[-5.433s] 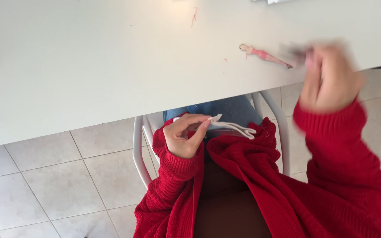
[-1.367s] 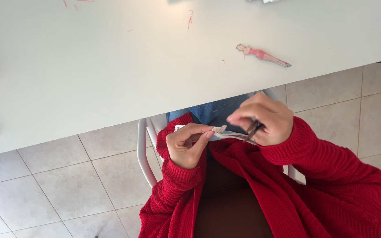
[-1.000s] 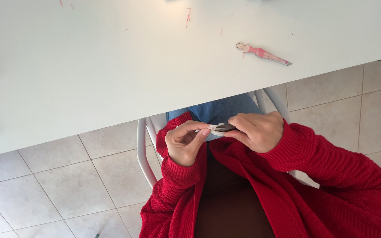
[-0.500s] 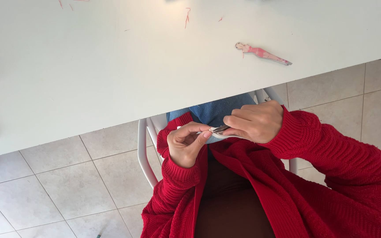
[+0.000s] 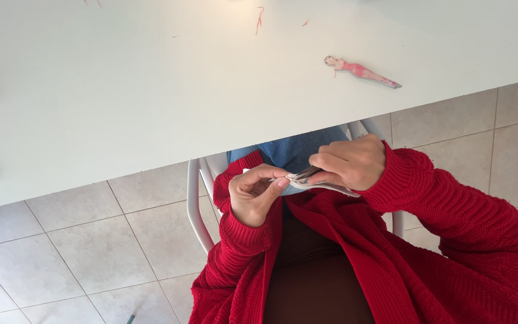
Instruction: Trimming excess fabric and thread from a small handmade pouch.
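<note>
Closest, my red knitted cardigan point(image 5: 451, 258) fills the lower frame, both sleeves raised over my lap. My left hand point(image 5: 254, 195) is closed, thumb and fingertips pinching one end of a small pale paper piece point(image 5: 307, 182). My right hand point(image 5: 349, 163) is curled shut around a slim dark tool (scissors or similar, I cannot tell) that meets the same piece, so both hands sit almost touching just below the counter edge. Beneath them a white chair frame point(image 5: 194, 204) stands on beige floor tiles point(image 5: 61, 252). Farther off, a pink paper doll cut-out point(image 5: 361, 70) lies flat on the white counter point(image 5: 151, 90), with red scraps point(image 5: 259, 18) beyond.
</note>
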